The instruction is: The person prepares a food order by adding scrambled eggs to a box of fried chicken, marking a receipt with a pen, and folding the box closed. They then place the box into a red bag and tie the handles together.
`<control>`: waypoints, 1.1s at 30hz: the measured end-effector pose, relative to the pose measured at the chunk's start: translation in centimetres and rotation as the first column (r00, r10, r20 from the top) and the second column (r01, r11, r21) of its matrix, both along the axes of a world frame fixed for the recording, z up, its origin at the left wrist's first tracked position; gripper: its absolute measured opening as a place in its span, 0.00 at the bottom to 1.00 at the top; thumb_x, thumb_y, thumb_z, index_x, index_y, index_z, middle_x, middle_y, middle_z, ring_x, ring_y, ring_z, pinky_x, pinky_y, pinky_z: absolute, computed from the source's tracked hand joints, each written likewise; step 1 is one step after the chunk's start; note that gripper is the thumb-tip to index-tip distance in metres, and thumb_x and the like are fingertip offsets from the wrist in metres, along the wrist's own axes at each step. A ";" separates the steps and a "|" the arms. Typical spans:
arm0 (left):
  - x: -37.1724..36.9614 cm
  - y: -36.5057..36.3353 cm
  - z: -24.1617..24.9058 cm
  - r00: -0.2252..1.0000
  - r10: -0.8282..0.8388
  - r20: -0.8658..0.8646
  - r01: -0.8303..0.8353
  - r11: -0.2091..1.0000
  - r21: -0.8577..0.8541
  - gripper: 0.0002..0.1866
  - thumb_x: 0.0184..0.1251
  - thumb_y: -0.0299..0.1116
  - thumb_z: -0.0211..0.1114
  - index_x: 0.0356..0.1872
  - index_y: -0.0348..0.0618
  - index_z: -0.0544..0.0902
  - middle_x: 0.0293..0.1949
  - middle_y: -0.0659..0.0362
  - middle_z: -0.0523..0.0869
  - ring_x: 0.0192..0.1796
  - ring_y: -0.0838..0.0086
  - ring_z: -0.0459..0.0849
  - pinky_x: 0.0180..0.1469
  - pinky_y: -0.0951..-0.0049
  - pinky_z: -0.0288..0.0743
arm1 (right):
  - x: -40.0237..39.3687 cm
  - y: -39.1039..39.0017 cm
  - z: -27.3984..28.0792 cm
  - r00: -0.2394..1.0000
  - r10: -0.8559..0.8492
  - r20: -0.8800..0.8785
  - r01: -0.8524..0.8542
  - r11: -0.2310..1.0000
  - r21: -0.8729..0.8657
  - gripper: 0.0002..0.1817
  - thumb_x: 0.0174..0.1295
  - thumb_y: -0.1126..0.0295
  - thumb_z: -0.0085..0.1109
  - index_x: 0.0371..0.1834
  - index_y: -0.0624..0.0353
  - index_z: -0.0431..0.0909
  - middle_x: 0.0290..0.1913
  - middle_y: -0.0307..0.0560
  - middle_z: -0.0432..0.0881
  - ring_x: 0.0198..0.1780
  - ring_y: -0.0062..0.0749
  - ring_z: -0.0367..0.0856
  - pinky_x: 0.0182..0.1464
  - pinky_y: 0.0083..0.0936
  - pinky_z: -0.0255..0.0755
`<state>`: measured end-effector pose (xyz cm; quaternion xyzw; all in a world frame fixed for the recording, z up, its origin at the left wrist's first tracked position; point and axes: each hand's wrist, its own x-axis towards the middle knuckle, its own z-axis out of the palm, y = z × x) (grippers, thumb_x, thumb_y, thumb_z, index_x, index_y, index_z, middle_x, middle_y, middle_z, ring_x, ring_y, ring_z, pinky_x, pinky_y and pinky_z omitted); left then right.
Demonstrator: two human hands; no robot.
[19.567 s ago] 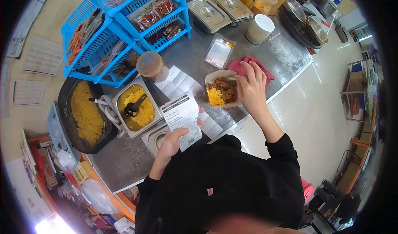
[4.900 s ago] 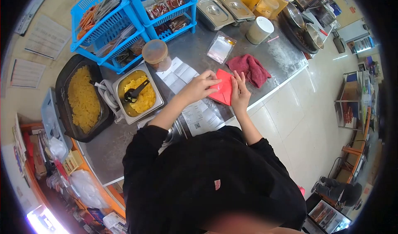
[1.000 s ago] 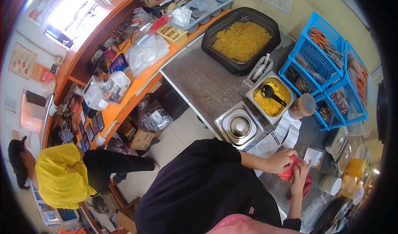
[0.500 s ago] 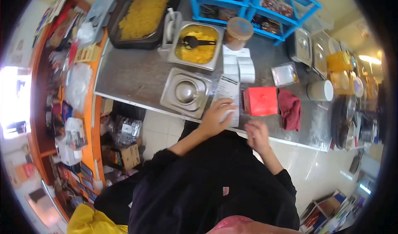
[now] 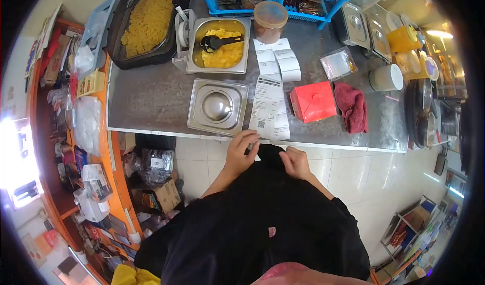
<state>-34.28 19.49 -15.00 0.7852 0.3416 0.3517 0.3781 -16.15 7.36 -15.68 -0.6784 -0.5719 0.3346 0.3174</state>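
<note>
My left hand is at the table's front edge, just below the printed receipts. Its fingers are bent with the thumb apart, and no held item shows in them. A small white bit beside its thumb is too small to name. To the right, my right hand is closed at the edge of the black garment, which bulges up between both hands. Beyond it on the table sit a red box and a folded maroon cloth. A steel lid lies left of the receipts.
Farther back stand a steel pan of yellow food with a black scoop, a lidded tub and a black tray of yellow food. Blue racks line the back. A white canister is at right, orange shelving at left.
My left hand has come off the receipts, back to the table edge. My right hand has drawn back and closed at the black garment. The view has shifted, with the receipts now uncovered.
</note>
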 end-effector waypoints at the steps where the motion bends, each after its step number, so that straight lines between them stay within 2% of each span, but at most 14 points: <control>1: 0.2 0.1 0.2 1.000 -0.020 0.024 0.020 1.000 0.008 0.15 0.54 0.25 0.68 0.44 0.39 0.81 0.47 0.52 0.81 0.49 0.57 0.81 0.51 0.64 0.75 | -0.8 0.0 -0.3 0.935 -0.128 -0.332 0.113 0.991 -0.066 0.13 0.64 0.63 0.57 0.32 0.63 0.73 0.33 0.51 0.77 0.31 0.40 0.77 0.33 0.30 0.70; 3: 1.2 0.0 0.6 0.961 -0.267 0.070 0.254 0.955 0.154 0.20 0.55 0.31 0.69 0.51 0.41 0.79 0.54 0.48 0.77 0.55 0.53 0.78 0.55 0.58 0.73 | -3.4 1.0 0.3 0.456 -0.359 -0.814 0.239 0.931 -0.276 0.19 0.70 0.55 0.49 0.46 0.64 0.73 0.45 0.55 0.79 0.42 0.37 0.80 0.44 0.29 0.72; 4: 1.9 -0.6 1.0 0.923 -0.380 0.058 0.362 0.911 0.198 0.23 0.57 0.38 0.67 0.54 0.42 0.77 0.58 0.47 0.74 0.60 0.52 0.74 0.59 0.55 0.69 | -3.8 1.4 0.3 0.169 -0.438 -0.883 -0.008 0.895 -0.446 0.28 0.74 0.49 0.31 0.65 0.59 0.62 0.62 0.49 0.70 0.60 0.33 0.71 0.60 0.31 0.65; 6: 2.5 -1.6 1.6 0.860 -0.510 -0.007 0.496 0.834 0.240 0.28 0.59 0.48 0.63 0.58 0.43 0.75 0.64 0.45 0.69 0.66 0.51 0.68 0.65 0.51 0.62 | -6.1 2.9 0.6 -0.095 -0.297 -0.950 -0.137 0.949 -0.283 0.36 0.71 0.42 0.26 0.69 0.61 0.57 0.64 0.56 0.68 0.63 0.39 0.68 0.63 0.34 0.63; 8: 2.1 -2.2 1.2 0.829 -0.550 -0.100 0.557 0.796 0.236 0.33 0.60 0.55 0.59 0.61 0.44 0.73 0.67 0.45 0.66 0.70 0.51 0.63 0.68 0.48 0.56 | -7.4 3.6 1.1 -0.203 -0.243 -0.949 -0.166 0.963 -0.211 0.40 0.70 0.39 0.23 0.72 0.62 0.54 0.66 0.59 0.66 0.66 0.43 0.66 0.65 0.36 0.61; 11: 0.3 -0.8 0.0 0.810 -0.584 -0.061 0.571 0.759 0.313 0.35 0.58 0.60 0.59 0.56 0.40 0.74 0.64 0.45 0.69 0.66 0.47 0.66 0.64 0.45 0.57 | -8.3 4.1 2.2 -0.132 -0.299 -0.945 -0.104 0.952 -0.287 0.41 0.70 0.38 0.24 0.72 0.62 0.52 0.67 0.58 0.64 0.68 0.44 0.64 0.68 0.37 0.58; 14: -2.0 -1.1 -2.6 0.810 -0.577 -0.100 0.578 0.759 0.298 0.38 0.60 0.62 0.55 0.65 0.46 0.69 0.70 0.48 0.63 0.71 0.50 0.61 0.69 0.44 0.49 | -9.1 4.0 3.7 -0.076 -0.370 -0.926 -0.034 0.929 -0.369 0.42 0.69 0.37 0.24 0.73 0.62 0.51 0.69 0.57 0.63 0.70 0.45 0.61 0.70 0.39 0.54; 17: -4.7 0.4 -4.0 0.877 -0.377 -0.299 0.468 0.813 0.348 0.39 0.59 0.62 0.57 0.65 0.45 0.68 0.70 0.48 0.63 0.71 0.50 0.61 0.70 0.45 0.49 | -8.7 3.7 5.6 -0.047 -0.296 -0.954 0.021 0.955 -0.297 0.40 0.70 0.39 0.26 0.74 0.61 0.50 0.70 0.57 0.61 0.72 0.47 0.58 0.71 0.41 0.52; 22: -6.9 4.6 -1.8 0.992 -0.084 0.092 0.063 0.976 0.209 0.34 0.69 0.44 0.53 0.69 0.32 0.58 0.70 0.40 0.59 0.72 0.48 0.58 0.72 0.50 0.46 | -6.8 5.6 8.1 -0.168 -0.079 -0.983 0.120 0.988 -0.099 0.41 0.69 0.39 0.27 0.74 0.61 0.50 0.72 0.58 0.58 0.72 0.48 0.58 0.71 0.44 0.52; 24: -7.7 5.9 0.4 0.989 -0.041 0.139 0.021 0.989 0.144 0.31 0.71 0.43 0.50 0.68 0.31 0.62 0.69 0.41 0.61 0.73 0.52 0.57 0.72 0.54 0.48 | -6.1 6.1 7.9 0.003 -0.087 -0.996 0.143 0.986 -0.085 0.41 0.69 0.39 0.27 0.74 0.61 0.50 0.71 0.59 0.59 0.70 0.50 0.61 0.70 0.44 0.55; 27: -10.0 7.1 6.2 0.977 -0.150 0.150 0.180 0.961 -0.210 0.27 0.74 0.43 0.45 0.63 0.30 0.69 0.68 0.41 0.65 0.72 0.54 0.59 0.72 0.56 0.49 | -5.7 5.0 9.4 0.231 -0.015 -0.973 0.114 0.993 0.012 0.40 0.70 0.39 0.26 0.71 0.63 0.55 0.69 0.60 0.63 0.67 0.51 0.65 0.68 0.46 0.57; 30: -13.3 6.4 7.3 0.766 -0.330 0.552 0.603 0.667 -0.438 0.25 0.77 0.42 0.38 0.62 0.35 0.72 0.66 0.45 0.69 0.70 0.56 0.64 0.72 0.62 0.51 | -5.3 3.2 10.0 0.438 0.068 -0.896 0.016 0.996 0.083 0.38 0.71 0.40 0.28 0.70 0.63 0.56 0.67 0.60 0.65 0.65 0.52 0.69 0.67 0.46 0.59; 32: -13.8 4.5 6.8 0.379 -0.336 0.862 0.923 0.079 -0.376 0.27 0.77 0.48 0.39 0.63 0.41 0.73 0.66 0.49 0.70 0.70 0.62 0.65 0.72 0.65 0.53 | -5.9 2.5 9.7 0.341 0.096 -0.935 -0.014 0.995 0.097 0.37 0.71 0.41 0.29 0.70 0.63 0.57 0.66 0.59 0.66 0.63 0.52 0.70 0.66 0.45 0.60; 33: -14.1 4.0 6.4 0.399 -0.546 0.737 0.875 -0.012 -0.483 0.27 0.77 0.48 0.36 0.62 0.40 0.73 0.67 0.52 0.69 0.70 0.62 0.64 0.72 0.63 0.52 | -6.2 2.0 9.3 0.292 0.111 -0.950 -0.028 0.994 0.107 0.37 0.71 0.42 0.29 0.70 0.64 0.57 0.65 0.59 0.67 0.63 0.52 0.71 0.66 0.45 0.61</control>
